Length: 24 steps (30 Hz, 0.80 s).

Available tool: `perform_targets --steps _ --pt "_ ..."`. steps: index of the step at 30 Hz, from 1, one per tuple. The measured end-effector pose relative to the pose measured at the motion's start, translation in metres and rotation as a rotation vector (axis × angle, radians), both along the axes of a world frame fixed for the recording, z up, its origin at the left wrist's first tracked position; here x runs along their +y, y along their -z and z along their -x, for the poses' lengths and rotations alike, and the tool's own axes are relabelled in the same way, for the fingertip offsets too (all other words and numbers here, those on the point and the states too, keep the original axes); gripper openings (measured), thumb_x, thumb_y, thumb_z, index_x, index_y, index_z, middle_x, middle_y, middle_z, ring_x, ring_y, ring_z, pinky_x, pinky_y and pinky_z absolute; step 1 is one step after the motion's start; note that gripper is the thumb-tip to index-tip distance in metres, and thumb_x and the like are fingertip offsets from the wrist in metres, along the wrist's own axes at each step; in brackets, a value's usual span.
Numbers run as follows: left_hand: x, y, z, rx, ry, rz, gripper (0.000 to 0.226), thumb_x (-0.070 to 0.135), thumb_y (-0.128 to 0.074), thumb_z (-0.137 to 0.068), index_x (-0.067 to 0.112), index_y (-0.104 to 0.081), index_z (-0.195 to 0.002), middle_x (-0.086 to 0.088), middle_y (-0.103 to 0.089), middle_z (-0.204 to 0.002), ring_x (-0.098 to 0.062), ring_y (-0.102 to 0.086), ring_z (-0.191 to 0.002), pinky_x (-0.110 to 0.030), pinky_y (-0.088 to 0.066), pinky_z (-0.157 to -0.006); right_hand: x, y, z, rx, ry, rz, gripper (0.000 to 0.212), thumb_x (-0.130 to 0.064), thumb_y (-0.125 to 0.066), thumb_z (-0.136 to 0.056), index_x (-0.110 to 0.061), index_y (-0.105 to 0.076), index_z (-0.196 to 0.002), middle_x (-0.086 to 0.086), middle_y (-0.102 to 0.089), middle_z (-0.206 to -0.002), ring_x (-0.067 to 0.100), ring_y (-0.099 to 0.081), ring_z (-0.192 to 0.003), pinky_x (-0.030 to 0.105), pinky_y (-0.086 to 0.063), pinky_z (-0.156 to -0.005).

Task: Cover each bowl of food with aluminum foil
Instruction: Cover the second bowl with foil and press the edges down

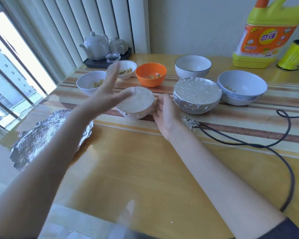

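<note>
Here, from the head camera, two bowls already wear foil: a small foil-covered bowl at centre and a larger foil-covered bowl to its right. The right hand curls against the small bowl's right side, pressing the foil down. The left hand, blurred, hovers above it with fingers spread. Pressing too hard could tear the foil. A spare foil sheet lies near left; five far bowls remain uncovered.

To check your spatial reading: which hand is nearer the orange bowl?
Left. The left hand hovers just left of the orange bowl; the right hand lies farther toward the camera.
</note>
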<state>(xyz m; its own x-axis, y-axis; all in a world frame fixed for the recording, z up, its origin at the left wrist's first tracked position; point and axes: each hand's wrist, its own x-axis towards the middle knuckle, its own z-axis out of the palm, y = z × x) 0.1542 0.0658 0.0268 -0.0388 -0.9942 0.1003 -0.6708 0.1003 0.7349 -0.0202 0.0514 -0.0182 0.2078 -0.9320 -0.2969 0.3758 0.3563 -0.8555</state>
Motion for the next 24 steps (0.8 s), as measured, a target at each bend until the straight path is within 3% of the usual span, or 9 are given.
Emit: perform_targets --steps 2,3,5,7,11,17,19,22,24 --pt "0.015 0.032 0.014 0.359 -0.405 0.117 0.063 0.056 -0.034 -0.099 0.023 -0.024 -0.153 0.008 -0.034 -0.153 -0.013 -0.025 -0.144 -0.027 -0.019 -0.116 -0.001 0.001 -0.006 -0.069 -0.008 -0.018 0.032 -0.026 -0.032 -0.099 -0.019 -0.058 -0.08 -0.004 -0.06 -0.075 0.003 -0.055 -0.069 0.017 -0.044 -0.066" --pt "0.019 0.046 0.022 0.518 -0.482 0.063 0.055 0.054 -0.024 -0.102 0.023 -0.038 -0.146 0.01 -0.053 -0.137 -0.014 -0.036 -0.137 -0.026 -0.024 -0.114 0.001 0.001 -0.009 -0.087 -0.023 -0.031 0.037 -0.032 -0.029 -0.101 -0.017 -0.061 -0.094 -0.003 -0.064 -0.087 0.004 -0.057 -0.08 0.017 -0.045 -0.072" --pt "0.015 0.065 0.033 0.857 -0.415 -0.067 0.068 0.059 -0.012 -0.101 0.016 -0.055 -0.133 0.003 -0.069 -0.119 -0.019 -0.053 -0.126 -0.037 -0.032 -0.115 0.005 0.001 -0.014 -0.155 -0.018 -0.06 0.041 -0.039 -0.025 -0.102 -0.016 -0.059 -0.105 0.002 -0.064 -0.113 0.009 -0.056 -0.098 0.022 -0.044 -0.087" --pt "0.003 0.064 0.035 1.053 -0.384 -0.079 0.079 0.06 -0.006 -0.1 0.009 -0.058 -0.131 -0.009 -0.067 -0.123 -0.022 -0.059 -0.12 -0.041 -0.038 -0.112 0.008 0.001 -0.016 -0.207 0.013 -0.082 0.04 -0.04 -0.027 -0.102 -0.014 -0.057 -0.109 0.006 -0.059 -0.128 0.012 -0.054 -0.109 0.026 -0.041 -0.097" --pt "-0.02 0.056 0.031 1.07 -0.343 -0.058 0.088 0.061 0.001 -0.098 0.007 -0.065 -0.119 -0.017 -0.068 -0.118 -0.029 -0.063 -0.114 -0.044 -0.045 -0.104 0.011 -0.003 -0.016 -0.251 0.076 -0.091 0.045 -0.04 -0.032 -0.101 -0.01 -0.053 -0.128 0.002 -0.057 -0.132 0.008 -0.052 -0.115 0.024 -0.038 -0.103" --pt "-0.03 0.054 0.018 1.067 -0.351 -0.171 0.088 0.066 -0.003 -0.095 0.006 -0.065 -0.11 -0.015 -0.069 -0.113 -0.027 -0.065 -0.108 -0.039 -0.049 -0.095 0.009 -0.004 -0.017 -0.151 0.135 -0.042 0.027 -0.033 -0.035 -0.101 -0.019 -0.058 -0.102 -0.01 -0.061 -0.1 0.005 -0.054 -0.105 0.021 -0.039 -0.091" --pt "-0.028 0.056 0.011 0.987 -0.477 -0.054 0.069 0.063 -0.018 -0.097 0.011 -0.062 -0.103 -0.009 -0.067 -0.102 -0.019 -0.065 -0.093 -0.033 -0.046 -0.091 0.011 0.0 -0.016 -0.083 0.139 -0.06 0.023 -0.033 -0.037 -0.1 -0.022 -0.057 -0.099 -0.009 -0.06 -0.105 0.007 -0.053 -0.106 0.024 -0.037 -0.092" --pt "-0.007 0.05 0.004 0.77 -0.826 0.313 0.032 0.029 -0.033 -0.102 0.012 -0.059 -0.099 -0.003 -0.065 -0.09 -0.013 -0.061 -0.075 -0.026 -0.05 -0.07 0.022 0.003 -0.012 0.042 0.175 -0.122 0.016 -0.024 -0.04 -0.096 -0.018 -0.054 -0.1 -0.003 -0.059 -0.095 0.011 -0.055 -0.088 0.028 -0.041 -0.084" --pt "0.0 0.039 -0.012 0.439 -0.913 0.423 0.025 0.025 -0.039 -0.097 0.006 -0.05 -0.11 -0.01 -0.06 -0.106 -0.023 -0.058 -0.089 -0.033 -0.048 -0.076 0.032 0.004 -0.011 0.041 0.206 -0.142 0.012 -0.011 -0.039 -0.093 -0.012 -0.05 -0.098 0.0 -0.053 -0.083 0.013 -0.053 -0.069 0.026 -0.045 -0.072"
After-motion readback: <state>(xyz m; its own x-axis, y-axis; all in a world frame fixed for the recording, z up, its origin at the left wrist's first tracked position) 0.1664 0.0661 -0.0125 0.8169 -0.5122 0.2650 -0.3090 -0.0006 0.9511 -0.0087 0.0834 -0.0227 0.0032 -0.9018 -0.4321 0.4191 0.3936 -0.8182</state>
